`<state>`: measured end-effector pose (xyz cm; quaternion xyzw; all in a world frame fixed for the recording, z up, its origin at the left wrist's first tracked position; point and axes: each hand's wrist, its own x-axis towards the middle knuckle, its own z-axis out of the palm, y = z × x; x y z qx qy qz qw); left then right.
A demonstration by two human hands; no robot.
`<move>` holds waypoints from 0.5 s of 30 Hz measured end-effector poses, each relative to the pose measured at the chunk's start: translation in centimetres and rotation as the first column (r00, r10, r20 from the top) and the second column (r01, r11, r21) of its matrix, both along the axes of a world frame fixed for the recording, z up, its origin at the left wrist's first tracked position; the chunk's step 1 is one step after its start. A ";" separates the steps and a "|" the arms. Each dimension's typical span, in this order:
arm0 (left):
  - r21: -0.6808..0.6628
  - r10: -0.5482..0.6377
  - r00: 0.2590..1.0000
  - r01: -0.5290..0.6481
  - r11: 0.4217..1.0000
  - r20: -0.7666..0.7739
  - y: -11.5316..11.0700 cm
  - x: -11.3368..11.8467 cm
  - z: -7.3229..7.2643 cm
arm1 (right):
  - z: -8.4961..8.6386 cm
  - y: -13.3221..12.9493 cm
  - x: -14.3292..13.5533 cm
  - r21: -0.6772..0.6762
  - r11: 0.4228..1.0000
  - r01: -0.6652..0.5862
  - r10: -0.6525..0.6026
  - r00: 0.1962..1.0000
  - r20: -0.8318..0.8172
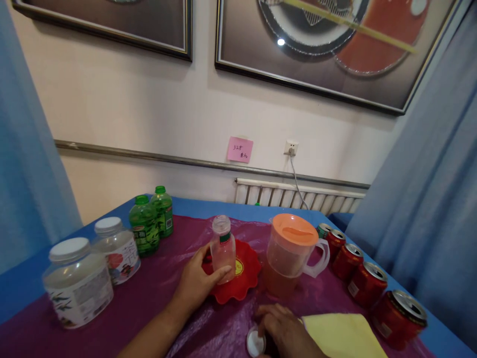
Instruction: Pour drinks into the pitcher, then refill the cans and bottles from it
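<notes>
My left hand (203, 281) is wrapped round the lower part of a small clear bottle (222, 248) with a green label and an uncapped mouth. The bottle stands upright over a red scalloped plate (248, 278) with a yellow mark at its centre. Near the front edge of the view, my right hand (285, 330) has bent fingers against a round white cap (256, 343), with the thumb partly cut off by the frame. A clear pitcher (285, 261) with an orange lid and amber liquid inside stands right of the plate.
Two white-capped jars (80, 286) and two green bottles (144, 228) line the left. Several red cans (367, 283) run along the right edge. A yellow cloth (343, 335) lies beside my right hand, on the purple plastic sheet (164, 293) covering the blue table.
</notes>
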<state>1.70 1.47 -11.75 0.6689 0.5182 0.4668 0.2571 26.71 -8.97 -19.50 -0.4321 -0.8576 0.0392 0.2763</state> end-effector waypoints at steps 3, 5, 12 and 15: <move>-0.009 -0.024 1.000 0.024 1.000 0.008 -0.1 0.2 0.2 | 1.2 -0.9 2.8 0.246 0.964 0.099 -0.059 0.985 -0.164; -0.020 -0.041 0.999 0.041 0.999 0.011 -0.1 0.3 0.2 | 2.5 -1.0 5.0 0.337 0.885 0.323 -0.201 0.915 -0.349; -0.014 -0.057 0.997 0.057 0.998 0.056 -0.3 0.4 -0.3 | 6.7 3.1 9.6 -0.219 0.811 0.543 -0.490 0.425 -0.761; -0.019 -0.069 0.994 0.071 0.997 0.086 -0.6 0.4 -0.3 | 7.2 4.6 9.2 -0.350 0.861 0.370 -0.484 0.382 -0.787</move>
